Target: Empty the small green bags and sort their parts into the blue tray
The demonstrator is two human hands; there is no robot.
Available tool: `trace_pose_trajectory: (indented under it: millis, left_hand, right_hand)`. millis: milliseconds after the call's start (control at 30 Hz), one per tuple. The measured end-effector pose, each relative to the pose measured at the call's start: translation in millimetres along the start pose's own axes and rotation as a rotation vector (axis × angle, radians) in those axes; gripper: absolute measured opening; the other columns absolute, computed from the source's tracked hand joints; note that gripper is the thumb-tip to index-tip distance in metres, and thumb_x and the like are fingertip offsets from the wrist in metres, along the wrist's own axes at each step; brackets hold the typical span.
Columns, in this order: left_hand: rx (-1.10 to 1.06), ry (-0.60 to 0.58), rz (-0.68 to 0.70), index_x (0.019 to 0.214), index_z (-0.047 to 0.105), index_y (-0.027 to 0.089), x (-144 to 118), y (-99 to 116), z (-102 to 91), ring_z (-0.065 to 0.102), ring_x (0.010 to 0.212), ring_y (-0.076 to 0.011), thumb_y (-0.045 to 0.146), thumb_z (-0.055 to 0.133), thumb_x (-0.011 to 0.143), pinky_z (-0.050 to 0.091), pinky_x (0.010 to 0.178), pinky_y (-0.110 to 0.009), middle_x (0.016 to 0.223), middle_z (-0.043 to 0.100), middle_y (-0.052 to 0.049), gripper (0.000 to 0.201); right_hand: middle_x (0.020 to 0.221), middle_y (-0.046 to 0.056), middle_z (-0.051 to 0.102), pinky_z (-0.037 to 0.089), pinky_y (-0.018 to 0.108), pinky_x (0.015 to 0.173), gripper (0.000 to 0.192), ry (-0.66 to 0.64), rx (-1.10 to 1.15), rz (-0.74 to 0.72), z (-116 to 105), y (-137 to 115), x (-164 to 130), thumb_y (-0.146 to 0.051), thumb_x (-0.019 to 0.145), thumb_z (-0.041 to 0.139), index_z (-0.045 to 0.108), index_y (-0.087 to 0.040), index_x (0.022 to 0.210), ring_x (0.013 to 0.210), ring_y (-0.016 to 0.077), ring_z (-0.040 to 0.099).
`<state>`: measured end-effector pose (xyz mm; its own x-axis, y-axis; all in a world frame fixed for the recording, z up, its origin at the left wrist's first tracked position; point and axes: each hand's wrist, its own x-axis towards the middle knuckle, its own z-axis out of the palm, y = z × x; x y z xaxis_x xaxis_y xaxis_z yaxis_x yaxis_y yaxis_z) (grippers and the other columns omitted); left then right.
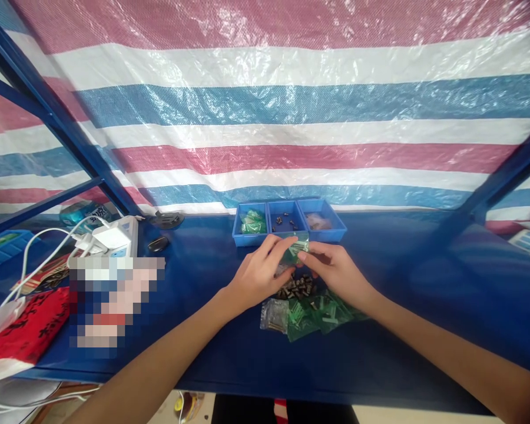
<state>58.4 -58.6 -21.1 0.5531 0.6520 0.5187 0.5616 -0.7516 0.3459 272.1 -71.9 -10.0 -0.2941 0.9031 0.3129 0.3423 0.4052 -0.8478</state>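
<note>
Between my two hands, above the table, is a small green-tinted plastic bag (297, 246) with pale slender pieces inside. My left hand (260, 265) pinches its left side, and my right hand (333, 265) pinches its right side. Just below them lies a pile of small dark metal fasteners (298, 287), partly hidden by my fingers. In front of the pile rest several green bags (307, 318) of pieces and a clear bag (274, 315). Behind my hands stands a blue three-compartment tray (251, 240), with green bags at left, a few loose fasteners in the middle and a clear bag at right.
Left on the blue table (194, 353) are a white power strip (128, 238) with plugs and cables, a dark mouse-like object (159, 244) and a red bag (30, 324). Blue frame posts (79, 141) rise at both sides, with a striped plastic sheet (291, 106) behind.
</note>
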Motion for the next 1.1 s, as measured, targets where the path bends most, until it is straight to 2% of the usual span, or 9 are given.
trace_pose_trajectory:
  millis: [267, 367, 467, 533, 600, 667, 767, 933, 1100]
  left_hand:
    - [0.197, -0.014, 0.063, 0.137, 0.048, 0.024, 5, -1, -13.0, 0.064, 0.107, -0.0249, 0.028, 0.060, 0.095, 0.058, 0.058, -0.027, 0.127, 0.051, -0.012, 0.044]
    - [0.178, -0.029, 0.063, 0.138, 0.047, 0.023, 4, 1, -11.9, 0.065, 0.108, -0.0256, 0.024, 0.061, 0.094, 0.059, 0.060, -0.028, 0.130, 0.052, -0.012, 0.046]
    - [0.139, -0.019, 0.072, 0.139, 0.046, 0.022, 2, 1, -8.5, 0.065, 0.109, -0.0270, 0.024, 0.060, 0.095, 0.061, 0.065, -0.032, 0.131, 0.055, -0.013, 0.047]
    - [0.088, -0.011, 0.086, 0.142, 0.044, 0.022, 1, 1, -5.8, 0.065, 0.112, -0.0272, 0.024, 0.054, 0.099, 0.062, 0.074, -0.034, 0.132, 0.057, -0.014, 0.045]
    - [0.023, -0.003, 0.084, 0.148, 0.039, 0.022, -1, 0, -3.3, 0.067, 0.113, -0.0253, 0.022, 0.045, 0.104, 0.062, 0.084, -0.035, 0.131, 0.062, -0.013, 0.044]
    - [-0.022, -0.001, 0.033, 0.154, 0.031, 0.023, -2, -1, -1.6, 0.070, 0.105, -0.0227, 0.023, 0.039, 0.107, 0.061, 0.083, -0.034, 0.121, 0.068, -0.011, 0.047]
    - [-0.014, 0.034, -0.051, 0.158, 0.025, 0.024, -2, -2, -1.8, 0.072, 0.096, -0.0225, 0.034, 0.043, 0.108, 0.061, 0.078, -0.033, 0.115, 0.070, -0.009, 0.054]
    - [0.053, 0.026, 0.006, 0.143, 0.045, 0.025, 2, -5, -5.7, 0.068, 0.103, -0.0248, 0.052, 0.063, 0.096, 0.060, 0.077, -0.033, 0.121, 0.065, -0.009, 0.057]
    - [0.129, 0.001, 0.065, 0.137, 0.052, 0.022, 3, -13, -7.8, 0.065, 0.104, -0.0228, 0.026, 0.046, 0.106, 0.057, 0.079, -0.033, 0.113, 0.066, -0.009, 0.032]
  right_hand:
    - [0.088, 0.006, 0.072, 0.052, 0.033, 0.057, 0.035, -0.040, 0.070, 0.034, 4, 1, 0, -0.052, 0.095, 0.061, 0.077, -0.022, 0.097, 0.073, 0.0219, 0.061]
    - [0.107, 0.009, 0.072, 0.052, 0.032, 0.058, 0.032, -0.058, 0.090, 0.027, 3, 3, 0, -0.050, 0.096, 0.062, 0.078, -0.022, 0.095, 0.081, 0.0227, 0.064]
    - [0.136, 0.010, 0.064, 0.056, 0.032, 0.062, 0.030, -0.060, 0.103, -0.001, 1, -1, 0, -0.048, 0.095, 0.063, 0.078, -0.023, 0.091, 0.114, 0.0322, 0.063]
    - [0.140, 0.010, 0.062, 0.057, 0.032, 0.066, 0.032, -0.063, 0.108, -0.026, -1, -5, 0, -0.048, 0.097, 0.061, 0.077, -0.023, 0.084, 0.131, 0.0361, 0.054]
    - [0.131, 0.011, 0.067, 0.058, 0.032, 0.067, 0.034, -0.076, 0.139, -0.030, -2, -8, 1, -0.048, 0.099, 0.056, 0.077, -0.023, 0.086, 0.121, 0.0333, 0.061]
    - [0.115, 0.010, 0.071, 0.058, 0.032, 0.065, 0.030, -0.077, 0.174, -0.013, -2, -8, 1, -0.046, 0.100, 0.056, 0.076, -0.024, 0.094, 0.095, 0.0256, 0.069]
    - [0.091, 0.005, 0.070, 0.056, 0.031, 0.062, 0.022, -0.040, 0.188, 0.022, -1, -4, 2, -0.042, 0.098, 0.061, 0.073, -0.024, 0.097, 0.069, 0.0181, 0.065]
    - [0.081, 0.000, 0.064, 0.054, 0.030, 0.060, 0.012, 0.058, 0.238, 0.030, -2, 6, 3, -0.033, 0.096, 0.061, 0.066, -0.023, 0.097, 0.060, 0.0148, 0.060]
    - [0.085, 0.001, 0.067, 0.053, 0.031, 0.060, 0.015, 0.024, 0.233, 0.044, -3, 9, 5, -0.032, 0.095, 0.059, 0.065, -0.024, 0.107, 0.062, 0.0158, 0.059]
